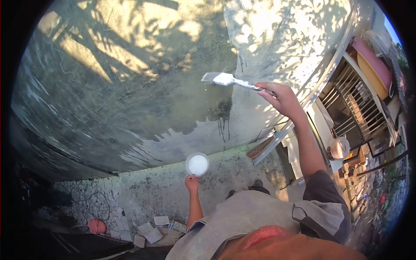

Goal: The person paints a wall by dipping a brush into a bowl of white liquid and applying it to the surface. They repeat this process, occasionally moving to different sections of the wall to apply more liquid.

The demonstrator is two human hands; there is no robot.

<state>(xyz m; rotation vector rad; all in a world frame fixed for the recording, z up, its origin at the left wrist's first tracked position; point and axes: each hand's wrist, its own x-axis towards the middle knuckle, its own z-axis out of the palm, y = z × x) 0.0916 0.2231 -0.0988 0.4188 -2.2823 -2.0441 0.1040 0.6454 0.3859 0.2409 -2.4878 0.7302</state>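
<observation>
My right hand [281, 99] is closed round the handle of a paint brush [223, 79], whose bristles are coated white and point left against or close to the wall [173, 95]. A few white drips show below the brush tip. Lower down, my left hand [191, 182] grips the rim of a round container [198, 164] of white paint. The wall is grey-green, with a paler painted area at the right and along its lower edge, dark wet streaks and patches of sunlight.
A broom head [260, 148] leans by the wall's foot. At lower left are a pink bucket [96, 225] and tiles [151, 232] on the ground. At right stand a barred rack [357, 104], a clear jar [339, 148] and a pink basin [372, 60].
</observation>
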